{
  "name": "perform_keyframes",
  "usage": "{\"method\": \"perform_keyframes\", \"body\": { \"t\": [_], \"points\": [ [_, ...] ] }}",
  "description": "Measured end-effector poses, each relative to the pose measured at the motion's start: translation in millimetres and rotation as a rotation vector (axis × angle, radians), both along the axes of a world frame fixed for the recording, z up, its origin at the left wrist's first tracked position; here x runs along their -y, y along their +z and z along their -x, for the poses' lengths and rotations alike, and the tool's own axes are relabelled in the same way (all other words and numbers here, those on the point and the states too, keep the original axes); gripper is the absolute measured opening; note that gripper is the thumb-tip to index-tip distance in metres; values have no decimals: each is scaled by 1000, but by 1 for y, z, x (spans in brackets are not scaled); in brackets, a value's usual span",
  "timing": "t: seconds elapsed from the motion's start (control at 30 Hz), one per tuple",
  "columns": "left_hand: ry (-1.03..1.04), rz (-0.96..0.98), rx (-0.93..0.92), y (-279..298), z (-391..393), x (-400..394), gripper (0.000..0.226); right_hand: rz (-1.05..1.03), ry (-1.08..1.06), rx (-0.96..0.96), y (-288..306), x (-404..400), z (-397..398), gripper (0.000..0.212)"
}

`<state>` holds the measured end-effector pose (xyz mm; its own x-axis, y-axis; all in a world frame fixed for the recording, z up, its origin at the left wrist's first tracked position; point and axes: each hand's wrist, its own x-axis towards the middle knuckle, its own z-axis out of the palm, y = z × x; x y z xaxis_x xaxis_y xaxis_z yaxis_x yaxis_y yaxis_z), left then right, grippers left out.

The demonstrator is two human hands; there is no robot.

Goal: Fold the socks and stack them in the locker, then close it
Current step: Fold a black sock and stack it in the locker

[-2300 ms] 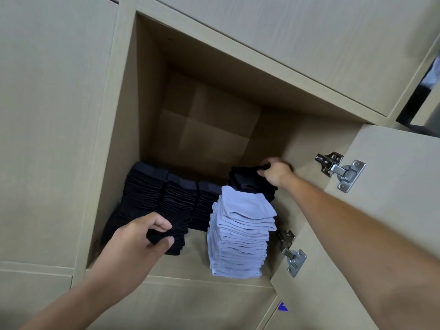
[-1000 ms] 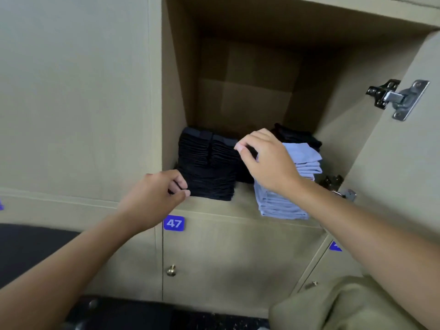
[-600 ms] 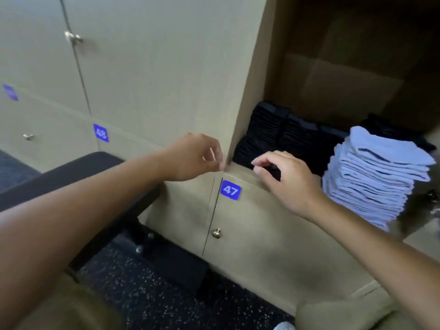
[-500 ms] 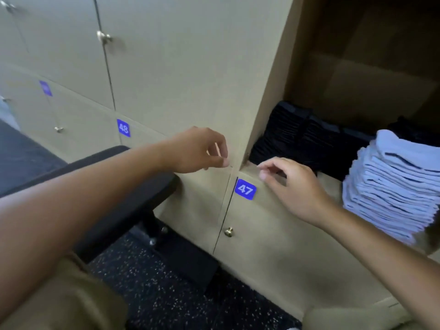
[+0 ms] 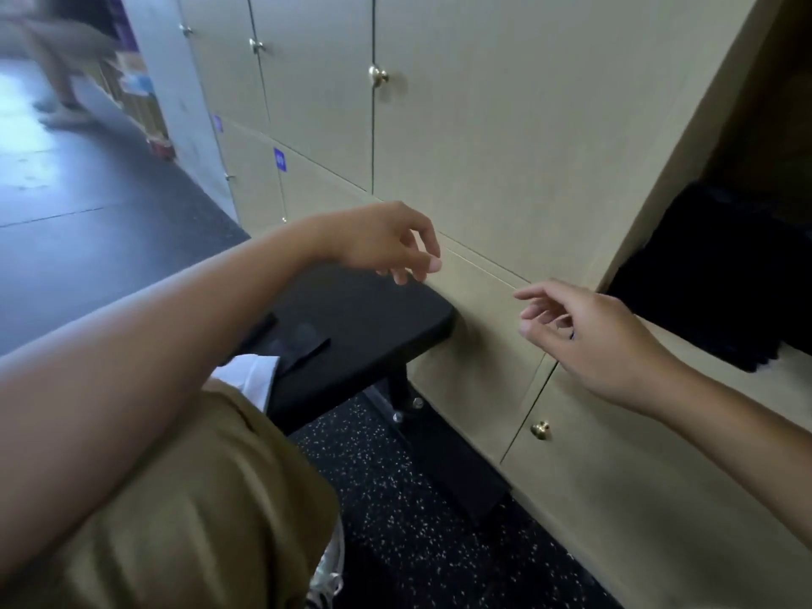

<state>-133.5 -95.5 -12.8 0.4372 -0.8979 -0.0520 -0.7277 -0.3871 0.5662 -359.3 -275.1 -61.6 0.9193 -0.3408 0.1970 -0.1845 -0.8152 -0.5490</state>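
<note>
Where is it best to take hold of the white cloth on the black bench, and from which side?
Probably pinch the white cloth at its free upper edge, coming from above with the left hand: it lies flat on the bench, and the khaki leg covers its near part.

A wall of pale wood locker doors [image 5: 483,125] with small brass knobs [image 5: 378,75] and blue number tags [image 5: 280,159] is running back to the far left, and a black padded bench [image 5: 351,318] is standing right against its lower doors. Under the bench a black speckled floor [image 5: 417,520] is spreading out. Farther left of the bench, smooth dark flooring [image 5: 88,222] is catching pale light.
</note>
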Motion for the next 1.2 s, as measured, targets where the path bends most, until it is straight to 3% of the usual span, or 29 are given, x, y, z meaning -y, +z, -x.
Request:
{"method": "perform_keyframes", "body": {
  "t": [0.13, 0.57, 0.8, 1.2],
  "points": [
    [66, -123, -16, -13, -19, -30, 22, -31, 44, 4, 0, -21, -22, 26],
    [277, -538, 55, -51, -82, -121, 64, -83, 240, -127, -39, -109, -117, 20],
    [332, -630, 85, -83, -109, -151, 69, -21, 339, -257, -77, -155, -163, 36],
    [377, -615, 127, -99, -132, -158, 76, -44, 0, -302, -104, -160, -217, 63]
  ]
}}
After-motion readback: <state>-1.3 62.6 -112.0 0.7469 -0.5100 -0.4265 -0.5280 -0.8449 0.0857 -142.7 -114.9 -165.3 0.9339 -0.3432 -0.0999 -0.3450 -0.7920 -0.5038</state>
